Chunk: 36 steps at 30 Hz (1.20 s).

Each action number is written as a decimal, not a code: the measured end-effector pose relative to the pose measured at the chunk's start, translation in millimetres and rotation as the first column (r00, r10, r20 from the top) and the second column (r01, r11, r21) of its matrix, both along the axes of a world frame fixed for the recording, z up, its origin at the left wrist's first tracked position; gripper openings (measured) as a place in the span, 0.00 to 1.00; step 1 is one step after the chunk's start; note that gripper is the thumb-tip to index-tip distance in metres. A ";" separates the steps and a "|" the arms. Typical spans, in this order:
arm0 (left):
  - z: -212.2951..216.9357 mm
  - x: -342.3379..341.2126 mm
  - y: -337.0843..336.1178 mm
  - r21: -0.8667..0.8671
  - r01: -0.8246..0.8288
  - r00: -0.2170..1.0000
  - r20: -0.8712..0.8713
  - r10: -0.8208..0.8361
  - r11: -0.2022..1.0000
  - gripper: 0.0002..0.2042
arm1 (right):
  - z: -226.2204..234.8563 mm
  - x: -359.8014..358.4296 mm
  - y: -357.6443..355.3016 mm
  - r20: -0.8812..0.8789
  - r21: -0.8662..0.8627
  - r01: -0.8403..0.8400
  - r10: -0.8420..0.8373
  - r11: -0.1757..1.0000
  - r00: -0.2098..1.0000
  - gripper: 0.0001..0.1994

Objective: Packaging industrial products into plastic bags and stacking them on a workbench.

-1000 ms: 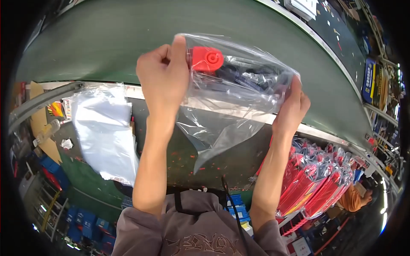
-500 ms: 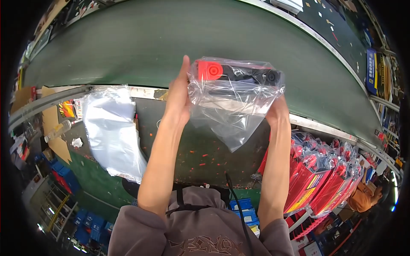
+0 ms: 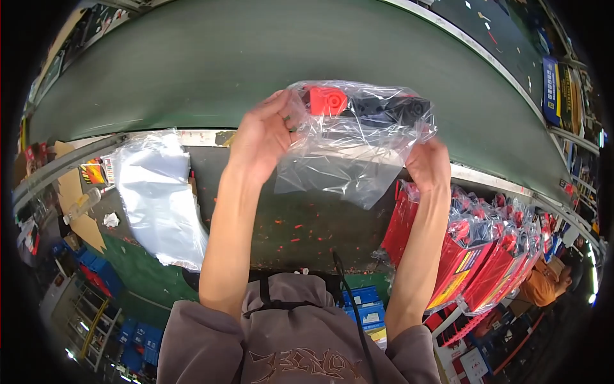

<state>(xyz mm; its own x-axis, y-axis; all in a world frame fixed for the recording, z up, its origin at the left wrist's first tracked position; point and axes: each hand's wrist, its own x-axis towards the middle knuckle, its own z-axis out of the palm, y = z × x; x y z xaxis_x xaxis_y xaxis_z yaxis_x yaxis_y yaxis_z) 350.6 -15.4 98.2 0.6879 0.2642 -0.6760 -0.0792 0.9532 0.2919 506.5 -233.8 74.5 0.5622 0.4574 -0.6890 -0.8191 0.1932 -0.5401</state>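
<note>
A transparent plastic bag (image 3: pixel 358 160) hangs over the near edge of the green belt, with a boxy item inside. The item's upper end shows a red knob-like part (image 3: pixel 328 101) and black parts (image 3: pixel 390 110). At the bag's left edge, the fingers of my left hand (image 3: pixel 262 134) are bent and closed on the film. My right hand (image 3: pixel 430 163) pinches its lower right side. Loose film droops below the item toward me. The item's lower body is partly hidden by creases and glare.
Flat transparent bags (image 3: pixel 157 198) lie stacked at the left. Several bagged red boxy items (image 3: pixel 473 256) stand in a row at the right. Red scraps dot the dark worktop (image 3: pixel 288 217). Beyond it runs a wide green belt (image 3: pixel 211 70). An orange-clad person (image 3: pixel 540 285) is at far right.
The bag and the item in it have shifted slightly right. My left hand has turned, its raised thumb now bent down to the film. My right hand has moved right along the bag's side.
</note>
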 end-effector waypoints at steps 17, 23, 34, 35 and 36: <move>-49.8 55.3 -83.2 0.697 0.027 0.970 -0.190 0.149 0.716 0.13 | -18.2 22.4 -5.8 0.398 -0.181 0.238 -0.150 0.954 0.905 0.13; -24.7 45.9 -59.9 0.788 -0.062 0.976 -0.081 0.204 0.613 0.14 | -53.9 9.2 -12.2 0.539 -0.056 0.351 -0.268 0.935 0.799 0.07; -34.5 34.6 -22.6 0.722 0.149 0.981 -0.193 -0.011 0.676 0.16 | -28.1 -16.2 8.6 0.228 -0.073 0.371 -0.346 0.926 0.910 0.10; -33.1 38.3 -24.9 0.717 0.083 0.986 -0.158 0.046 0.693 0.16 | -15.4 -15.9 13.9 0.288 -0.190 0.374 -0.313 0.908 0.905 0.11; -31.7 39.3 -22.1 0.733 0.134 0.986 -0.168 -0.013 0.667 0.16 | -13.2 -14.5 14.7 0.293 -0.190 0.379 -0.316 0.906 0.902 0.11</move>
